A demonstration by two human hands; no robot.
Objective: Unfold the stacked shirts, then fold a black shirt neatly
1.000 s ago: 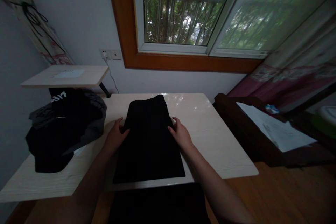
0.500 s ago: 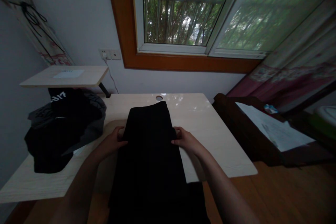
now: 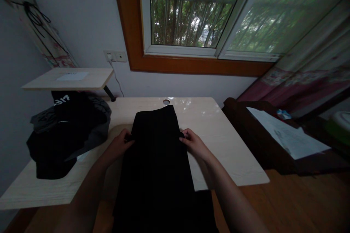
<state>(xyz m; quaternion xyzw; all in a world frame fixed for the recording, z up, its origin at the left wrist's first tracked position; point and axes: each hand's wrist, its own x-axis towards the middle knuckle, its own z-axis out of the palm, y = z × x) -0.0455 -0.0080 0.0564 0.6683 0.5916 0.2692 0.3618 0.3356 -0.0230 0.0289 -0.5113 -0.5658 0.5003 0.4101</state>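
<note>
A long folded black garment (image 3: 155, 153), shaped rather like trousers, lies flat over the light wooden table (image 3: 226, 156). Its far end is near the table's back edge, and its near part hangs past the front edge toward me. My left hand (image 3: 120, 143) pinches the garment's left edge between thumb and fingers. Opposite it, my right hand (image 3: 194, 142) has the right edge pinched the same way, with a little cloth lifted there. Folds and seams are hard to make out in the dark fabric.
A heap of black and grey clothes (image 3: 68, 131) lies on the table's left, under a small raised shelf (image 3: 95, 79) with a paper on it. To the right stands a dark brown piece of furniture (image 3: 254, 138) bearing white sheets (image 3: 290, 134). A window (image 3: 197, 14) is behind.
Both hands have shifted slightly away from me along the garment's edges and now pinch the cloth, lifting it a little at the sides. The garment otherwise lies as before.
</note>
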